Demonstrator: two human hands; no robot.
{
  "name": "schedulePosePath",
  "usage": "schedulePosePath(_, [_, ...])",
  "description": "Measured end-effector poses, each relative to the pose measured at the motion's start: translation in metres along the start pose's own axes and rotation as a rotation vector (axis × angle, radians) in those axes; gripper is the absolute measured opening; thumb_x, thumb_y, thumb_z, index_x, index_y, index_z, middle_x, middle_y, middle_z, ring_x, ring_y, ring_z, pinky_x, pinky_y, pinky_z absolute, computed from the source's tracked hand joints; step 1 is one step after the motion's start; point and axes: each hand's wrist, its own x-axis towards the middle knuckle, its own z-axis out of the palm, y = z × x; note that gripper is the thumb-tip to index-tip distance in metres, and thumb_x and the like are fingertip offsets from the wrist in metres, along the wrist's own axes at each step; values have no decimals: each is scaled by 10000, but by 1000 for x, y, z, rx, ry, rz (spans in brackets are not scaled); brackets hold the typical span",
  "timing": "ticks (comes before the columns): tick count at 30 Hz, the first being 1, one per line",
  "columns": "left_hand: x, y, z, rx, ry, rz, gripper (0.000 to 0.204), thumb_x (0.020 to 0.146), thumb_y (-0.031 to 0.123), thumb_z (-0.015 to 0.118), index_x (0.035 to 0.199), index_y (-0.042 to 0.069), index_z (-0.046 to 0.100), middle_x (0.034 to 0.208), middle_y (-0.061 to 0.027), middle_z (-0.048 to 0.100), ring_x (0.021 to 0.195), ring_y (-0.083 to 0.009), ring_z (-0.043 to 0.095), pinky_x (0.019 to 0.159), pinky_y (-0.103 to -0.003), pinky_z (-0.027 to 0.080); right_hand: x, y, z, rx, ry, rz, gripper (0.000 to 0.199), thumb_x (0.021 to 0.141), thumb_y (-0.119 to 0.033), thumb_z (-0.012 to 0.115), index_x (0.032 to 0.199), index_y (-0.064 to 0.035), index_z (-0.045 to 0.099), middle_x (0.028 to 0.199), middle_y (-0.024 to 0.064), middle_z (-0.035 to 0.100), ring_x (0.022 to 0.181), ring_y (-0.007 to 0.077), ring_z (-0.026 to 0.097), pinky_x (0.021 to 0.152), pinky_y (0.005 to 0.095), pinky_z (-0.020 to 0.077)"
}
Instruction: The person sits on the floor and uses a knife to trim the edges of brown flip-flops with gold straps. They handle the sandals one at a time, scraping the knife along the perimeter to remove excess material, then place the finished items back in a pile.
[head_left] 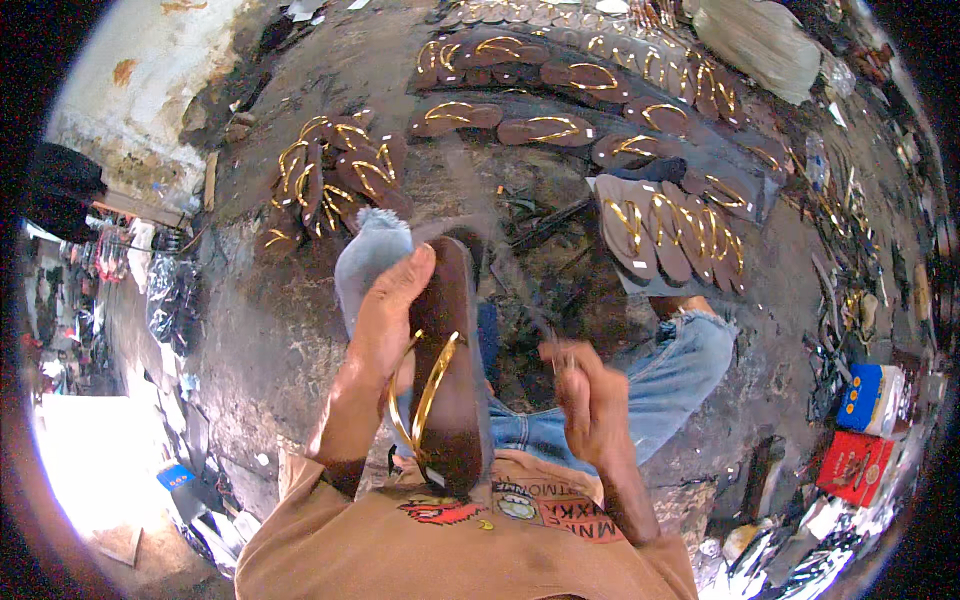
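My left hand [396, 295] grips a brown flip-flop [462, 375] by the edge of its sole and holds it upright before my chest. Gold straps [436, 385] form a V near the flip-flop's lower end. To the right, and apart from it, my right hand [592, 398] is closed. A thin, motion-smeared streak [525, 300] runs up and left from that fist; what the fingers hold is too blurred to name.
A pile of gold-strapped flip-flops [325, 185] lies ahead on the left. More flip-flops [545, 130] stand in rows at the far side, with a group on a grey sheet [640, 285] beyond my right knee. Blue and red boxes [857, 470] sit at the right among scraps.
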Motion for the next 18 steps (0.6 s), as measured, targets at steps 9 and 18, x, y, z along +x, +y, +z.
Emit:
schedulePosePath(9, [-16,-21,-7,-76,-14,-111,446,1006,405,637,1278,54,595,1054,-18,688,887,-126,666,803,-297,546,-105,40,21,-174,-68,193,276,983,-332,582,1000,-58,599,702,221,588,635,438,589,576,462,460])
schedulePosePath(18, [-9,-15,-5,139,-117,-110,489,992,358,674,1334,36,536,1148,-49,667,1002,-122,643,857,-299,535,36,6,-9,-383,-184,31,357,1003,-443,550,1047,-89,576,765,236,655,757,475,646,642,542,487])
